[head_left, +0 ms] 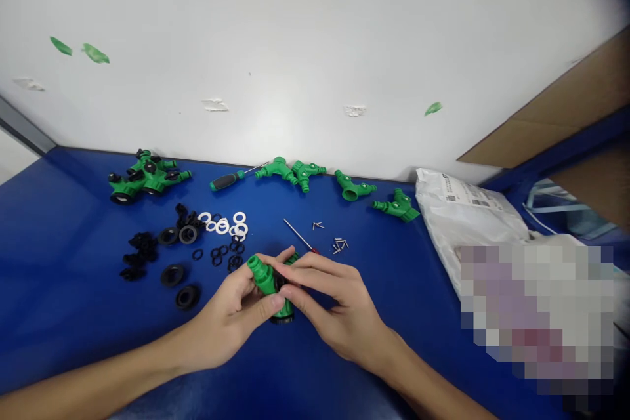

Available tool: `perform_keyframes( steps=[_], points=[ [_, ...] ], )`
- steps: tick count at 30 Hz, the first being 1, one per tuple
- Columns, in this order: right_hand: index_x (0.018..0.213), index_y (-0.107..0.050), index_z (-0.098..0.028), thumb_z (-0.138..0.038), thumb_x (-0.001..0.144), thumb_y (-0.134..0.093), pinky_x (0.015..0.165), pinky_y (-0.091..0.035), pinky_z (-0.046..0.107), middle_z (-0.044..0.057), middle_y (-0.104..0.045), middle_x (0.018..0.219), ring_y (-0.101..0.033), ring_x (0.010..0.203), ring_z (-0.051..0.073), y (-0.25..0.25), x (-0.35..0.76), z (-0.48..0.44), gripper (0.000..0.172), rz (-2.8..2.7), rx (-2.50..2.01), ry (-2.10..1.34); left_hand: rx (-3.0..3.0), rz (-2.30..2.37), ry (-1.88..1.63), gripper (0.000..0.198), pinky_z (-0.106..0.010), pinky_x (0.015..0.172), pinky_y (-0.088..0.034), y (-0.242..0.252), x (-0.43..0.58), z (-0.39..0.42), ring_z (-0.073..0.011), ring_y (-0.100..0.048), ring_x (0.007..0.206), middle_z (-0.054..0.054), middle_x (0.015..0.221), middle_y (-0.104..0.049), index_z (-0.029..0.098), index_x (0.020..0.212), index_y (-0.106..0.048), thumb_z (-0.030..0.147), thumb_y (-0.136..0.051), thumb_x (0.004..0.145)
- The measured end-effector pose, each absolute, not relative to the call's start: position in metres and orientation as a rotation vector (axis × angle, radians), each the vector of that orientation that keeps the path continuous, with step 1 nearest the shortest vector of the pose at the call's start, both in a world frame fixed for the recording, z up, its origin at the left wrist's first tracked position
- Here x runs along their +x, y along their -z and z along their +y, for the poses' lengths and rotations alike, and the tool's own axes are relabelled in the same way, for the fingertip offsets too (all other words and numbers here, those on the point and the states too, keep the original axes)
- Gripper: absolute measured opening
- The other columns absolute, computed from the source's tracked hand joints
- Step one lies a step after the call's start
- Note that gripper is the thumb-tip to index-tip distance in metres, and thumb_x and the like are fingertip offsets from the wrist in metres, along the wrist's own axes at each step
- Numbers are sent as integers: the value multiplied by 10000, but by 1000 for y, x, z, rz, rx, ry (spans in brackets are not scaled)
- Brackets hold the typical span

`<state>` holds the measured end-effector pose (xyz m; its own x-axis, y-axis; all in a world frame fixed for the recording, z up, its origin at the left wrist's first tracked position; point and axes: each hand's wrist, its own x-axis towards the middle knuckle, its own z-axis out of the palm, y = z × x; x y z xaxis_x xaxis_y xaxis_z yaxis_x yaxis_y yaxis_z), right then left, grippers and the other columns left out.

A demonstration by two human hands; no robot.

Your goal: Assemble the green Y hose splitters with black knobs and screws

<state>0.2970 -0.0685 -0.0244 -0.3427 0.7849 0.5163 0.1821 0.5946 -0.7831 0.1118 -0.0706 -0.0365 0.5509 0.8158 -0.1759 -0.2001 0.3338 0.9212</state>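
Observation:
My left hand [229, 315] and my right hand [335, 302] both grip a green plastic hose fitting [266, 277] above the blue table [59, 289]. The fitting tilts, with its black threaded end [282, 319] low and its green nozzle end pointing up-left. My fingers hide its middle. Just beyond my right fingers lies a thin red-handled screwdriver [298, 235]. Black O-rings [226, 257] and white washers [224, 225] lie scattered beyond my left hand, and black rubber collars [173, 275] sit to its left.
Green Y-connectors [278, 169] and a multi-way green splitter [147, 177] line the table's far edge against a white wall [275, 46], beside a green-and-black screwdriver [227, 179]. Small screws [339, 246] lie centre-right. A white plastic bag [462, 210] and a pixelated patch [536, 315] occupy the right.

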Motion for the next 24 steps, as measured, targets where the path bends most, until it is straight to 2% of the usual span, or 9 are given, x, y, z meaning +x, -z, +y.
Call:
perform_keyframes(
  steps=[3,5,7,9,12,16,20,24],
  points=[
    [1131,-736,-234,-162,901,-673,664,-591,273,10,-705,769,-656,667,138,25,297,-69,249,-1797,-863,-761,906,708,-699,345,-442,1105,-416,41,109,-72,-276,-505,1346,-74,1520,-497,282,1233,-621,390,-667,909],
    [1046,-753,-218,-156,891,-681,668,-593,281,25,-732,793,-676,686,147,25,296,-69,182,-1749,-872,-782,828,705,-669,373,-427,1045,-463,43,107,-73,-270,-538,1304,-59,1505,-503,309,1249,-600,439,-662,904],
    [964,-768,-211,-157,888,-679,665,-598,281,39,-755,818,-699,722,159,24,297,-68,129,-1686,-888,-877,802,726,-653,418,-412,1008,-489,43,106,-75,-265,-550,1286,-60,1477,-522,323,1288,-573,469,-650,904],
    [907,-775,-208,-196,885,-687,592,-594,255,38,-759,813,-697,681,151,23,297,-68,92,-1580,-927,-1059,831,737,-646,450,-406,979,-511,41,106,-76,-263,-578,1250,-72,1415,-570,316,1324,-551,475,-637,912],
    [899,-778,-206,-272,875,-705,473,-553,207,34,-749,802,-658,588,121,22,298,-67,102,-1448,-970,-1240,912,742,-667,470,-399,913,-554,36,109,-77,-268,-644,1151,-93,1281,-649,280,1346,-543,466,-624,922],
    [858,-786,-203,-303,875,-710,534,-568,229,29,-714,732,-647,622,131,22,296,-67,127,-1482,-992,-1171,969,813,-723,502,-348,803,-594,33,112,-75,-255,-693,1019,-97,1136,-696,229,1313,-572,479,-663,888],
    [937,-793,-217,-234,903,-678,595,-560,252,35,-707,776,-649,686,144,22,295,-70,121,-1576,-973,-1084,957,836,-774,471,-302,747,-603,34,114,-76,-217,-685,951,-76,1062,-694,211,1229,-608,484,-699,856],
    [1117,-755,-252,-122,938,-602,665,-547,270,39,-682,884,-644,770,149,23,298,-71,269,-1751,-900,-960,934,848,-795,394,-278,740,-597,34,113,-78,-191,-672,931,-37,985,-674,223,1158,-625,458,-712,855]
  ],
)
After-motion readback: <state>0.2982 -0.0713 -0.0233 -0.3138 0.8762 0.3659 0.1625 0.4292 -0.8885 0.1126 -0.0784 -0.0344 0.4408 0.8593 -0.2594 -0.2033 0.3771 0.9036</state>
